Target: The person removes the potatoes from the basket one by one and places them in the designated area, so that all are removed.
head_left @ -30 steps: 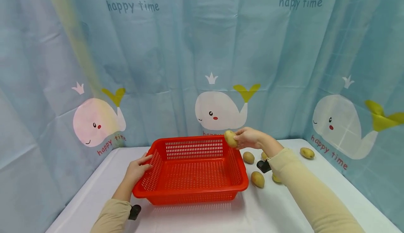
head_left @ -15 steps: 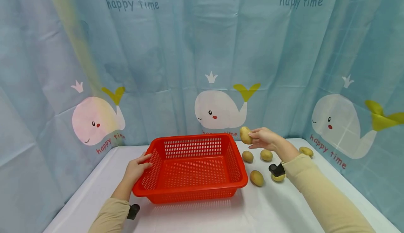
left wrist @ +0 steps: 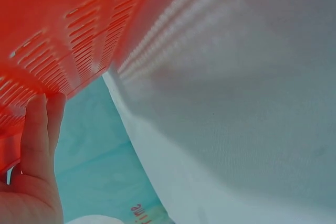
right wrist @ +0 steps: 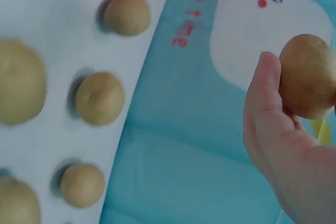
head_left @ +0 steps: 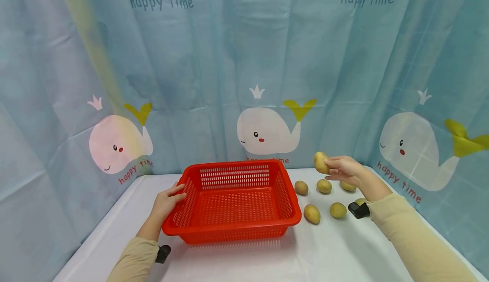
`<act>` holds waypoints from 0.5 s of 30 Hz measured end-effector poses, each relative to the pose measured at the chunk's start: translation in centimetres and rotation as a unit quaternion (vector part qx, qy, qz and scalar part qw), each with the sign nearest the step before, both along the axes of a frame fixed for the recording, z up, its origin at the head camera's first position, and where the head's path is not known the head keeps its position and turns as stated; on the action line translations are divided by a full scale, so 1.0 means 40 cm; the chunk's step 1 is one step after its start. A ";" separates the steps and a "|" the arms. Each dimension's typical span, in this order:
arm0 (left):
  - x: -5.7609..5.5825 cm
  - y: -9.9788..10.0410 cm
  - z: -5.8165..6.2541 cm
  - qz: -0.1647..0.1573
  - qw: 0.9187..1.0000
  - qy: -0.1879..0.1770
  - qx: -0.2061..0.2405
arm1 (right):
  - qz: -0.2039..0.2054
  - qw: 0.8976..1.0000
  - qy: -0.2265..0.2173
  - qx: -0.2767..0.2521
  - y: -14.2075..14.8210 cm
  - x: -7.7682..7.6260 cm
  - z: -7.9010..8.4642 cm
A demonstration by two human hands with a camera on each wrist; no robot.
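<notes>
A red plastic basket (head_left: pixel 234 227) with slotted walls stands on the table. My left hand (head_left: pixel 165 202) grips its left rim; in the left wrist view, two fingers (left wrist: pixel 35 129) lie along the slotted outer wall. To the right, my right hand (head_left: pixel 345 171) pinches a yellow-brown potato (head_left: pixel 321 163) between thumb and fingertips, raised over the table's far side. In the right wrist view the held potato (right wrist: pixel 308 76) shows at the right, in front of the curtain. Below the hand, several more potatoes (head_left: pixel 312 213) lie right of the basket.
A white cloth (head_left: pixel 305 258) covers the table. Blue curtain (head_left: pixel 214 70) with printed whales hangs behind and along both sides. A potato (head_left: pixel 338 210) and another potato (head_left: pixel 360 201) lie close to the right forearm. A black camera mount (head_left: pixel 359 210) sits at the right wrist.
My right hand has moved right with the potato, from over the basket's far right corner to above the loose potatoes. My left hand stays on the basket rim.
</notes>
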State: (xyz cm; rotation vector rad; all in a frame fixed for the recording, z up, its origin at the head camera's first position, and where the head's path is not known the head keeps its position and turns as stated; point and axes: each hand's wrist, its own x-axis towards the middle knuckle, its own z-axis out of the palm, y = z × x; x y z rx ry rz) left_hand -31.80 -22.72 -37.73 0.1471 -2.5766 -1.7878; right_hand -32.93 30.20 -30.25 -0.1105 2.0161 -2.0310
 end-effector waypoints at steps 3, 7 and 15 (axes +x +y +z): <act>0.000 -0.003 0.000 0.004 1.000 -0.006 0.002 | -0.016 1.000 -0.005 -0.005 0.029 0.009 -0.007; 0.001 -0.008 -0.002 0.007 1.000 -0.007 0.003 | -0.036 0.999 -0.008 -0.001 0.066 0.021 -0.018; -0.002 -0.004 -0.003 0.005 1.000 -0.005 -0.002 | -0.053 0.999 -0.012 0.001 0.136 0.048 -0.039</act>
